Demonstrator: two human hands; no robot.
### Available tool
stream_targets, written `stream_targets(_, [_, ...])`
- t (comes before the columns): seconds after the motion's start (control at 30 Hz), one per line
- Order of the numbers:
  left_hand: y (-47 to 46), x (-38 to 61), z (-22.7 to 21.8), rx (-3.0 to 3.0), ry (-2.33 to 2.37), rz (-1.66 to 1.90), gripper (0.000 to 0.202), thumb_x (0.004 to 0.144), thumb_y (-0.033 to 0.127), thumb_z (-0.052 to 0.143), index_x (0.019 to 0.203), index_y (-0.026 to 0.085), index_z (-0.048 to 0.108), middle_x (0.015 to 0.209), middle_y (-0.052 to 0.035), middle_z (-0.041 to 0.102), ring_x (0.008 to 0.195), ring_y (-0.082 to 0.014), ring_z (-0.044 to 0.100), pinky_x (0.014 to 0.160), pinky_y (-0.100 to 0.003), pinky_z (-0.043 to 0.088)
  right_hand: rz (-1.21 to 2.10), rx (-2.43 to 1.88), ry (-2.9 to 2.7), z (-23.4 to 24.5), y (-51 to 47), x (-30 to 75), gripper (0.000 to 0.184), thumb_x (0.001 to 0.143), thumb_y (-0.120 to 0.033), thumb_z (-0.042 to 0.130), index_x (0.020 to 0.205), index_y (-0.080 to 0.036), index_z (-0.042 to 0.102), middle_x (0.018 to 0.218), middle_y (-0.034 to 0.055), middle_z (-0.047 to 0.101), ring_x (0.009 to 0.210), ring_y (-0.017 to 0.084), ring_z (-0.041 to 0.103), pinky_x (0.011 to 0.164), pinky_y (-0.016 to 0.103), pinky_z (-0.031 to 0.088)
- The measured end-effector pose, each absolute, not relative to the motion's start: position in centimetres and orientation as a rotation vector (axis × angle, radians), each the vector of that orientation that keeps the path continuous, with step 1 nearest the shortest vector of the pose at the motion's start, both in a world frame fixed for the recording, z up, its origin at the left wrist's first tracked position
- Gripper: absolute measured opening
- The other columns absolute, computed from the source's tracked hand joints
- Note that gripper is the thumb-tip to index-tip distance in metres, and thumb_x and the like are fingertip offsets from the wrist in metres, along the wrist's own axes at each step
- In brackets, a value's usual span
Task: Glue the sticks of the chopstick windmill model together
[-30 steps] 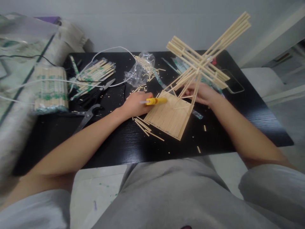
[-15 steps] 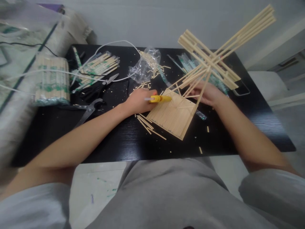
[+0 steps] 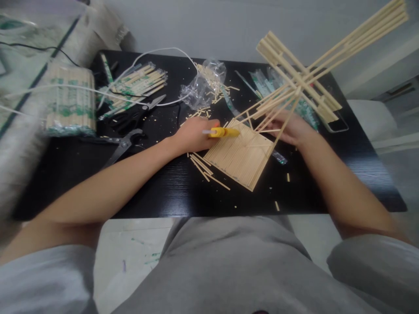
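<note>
My left hand (image 3: 196,133) is closed around a yellow glue gun (image 3: 225,132), a pale glue stick poking from its back end. Its front reaches over a flat base (image 3: 244,159) made of thin wooden sticks laid side by side. On that base stands a windmill model (image 3: 299,83) of wooden chopsticks, with crossed blades leaning up to the right. My right hand (image 3: 288,126) is at the right of the model's legs, fingers closed on the stick frame and partly hidden behind it.
Scissors (image 3: 147,107) and pliers (image 3: 124,141) lie at the left, near a pack of wrapped chopsticks (image 3: 70,102). Loose chopsticks (image 3: 140,85), a clear plastic bag (image 3: 199,89) with stick offcuts and a white cable (image 3: 170,49) spread across the black table (image 3: 163,192). Cut sticks (image 3: 203,165) lie beside the base.
The view has shifted slightly. The windmill's blades appear farther right and the far blade higher. Both hands keep their hold, and the glue gun stays over the base.
</note>
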State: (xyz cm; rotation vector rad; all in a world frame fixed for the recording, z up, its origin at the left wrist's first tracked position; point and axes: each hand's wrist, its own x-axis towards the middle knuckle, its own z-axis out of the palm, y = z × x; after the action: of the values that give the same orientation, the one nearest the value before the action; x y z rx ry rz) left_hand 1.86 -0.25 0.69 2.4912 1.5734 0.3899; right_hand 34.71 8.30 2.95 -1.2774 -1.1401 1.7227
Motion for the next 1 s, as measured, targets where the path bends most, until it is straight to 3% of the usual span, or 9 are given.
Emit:
stream_targets(0.2, [-0.29,2.01,0.73,2.474,1.578,0.395,0.023,0.101,0.042,0.068,0.113,0.027,0.080,0.096,-0.0076,0.081,0.096,-0.0311,0.078,0.083,-0.041,0.050,1.696,-1.300,-1.149,2.66,8.47,34.94,0.025,0.122,-0.007,0.070,0.103,-0.021,0.076,0.073,0.0002,0.069,0.074,0.017,0.073,0.091,0.031,0.073])
stream_targets(0.4, [-0.39,2.05,0.99,2.454,1.585,0.373,0.021,0.101,0.040,0.068,0.114,0.028,0.079,0.096,-0.0071,0.081,0.097,-0.0314,0.079,0.084,-0.041,0.049,1.675,-1.299,-1.166,2.53,8.50,34.91,0.022,0.116,-0.012,0.084,0.100,-0.023,0.074,0.075,-0.0002,0.068,0.073,0.018,0.074,0.087,0.029,0.073])
stream_targets(0.7, [-0.31,2.06,0.65,2.446,1.560,0.448,0.019,0.100,0.039,0.071,0.112,0.027,0.080,0.093,-0.0070,0.079,0.093,-0.0310,0.078,0.083,-0.042,0.050,1.665,-1.309,-1.192,2.85,8.39,34.62,0.024,0.118,-0.010,0.079,0.098,-0.023,0.074,0.075,-0.0005,0.067,0.071,0.017,0.072,0.086,0.028,0.072])
stream_targets(0.87, [-0.33,2.13,0.63,2.434,1.564,0.441,0.022,0.101,0.040,0.071,0.114,0.026,0.082,0.096,-0.0078,0.080,0.095,-0.0317,0.078,0.085,-0.043,0.051,1.670,-1.308,-1.186,2.80,8.48,34.78,0.033,0.121,-0.004,0.064,0.096,-0.022,0.076,0.073,0.0012,0.068,0.072,0.017,0.072,0.086,0.029,0.072])
stream_targets(1.0, [-0.34,2.12,0.67,2.434,1.556,0.449,0.022,0.100,0.040,0.071,0.115,0.027,0.082,0.095,-0.0071,0.080,0.095,-0.0318,0.079,0.085,-0.043,0.052,1.666,-1.317,-1.190,2.70,8.63,34.98,0.029,0.119,-0.006,0.070,0.097,-0.023,0.076,0.073,0.0001,0.067,0.072,0.017,0.071,0.087,0.029,0.072])
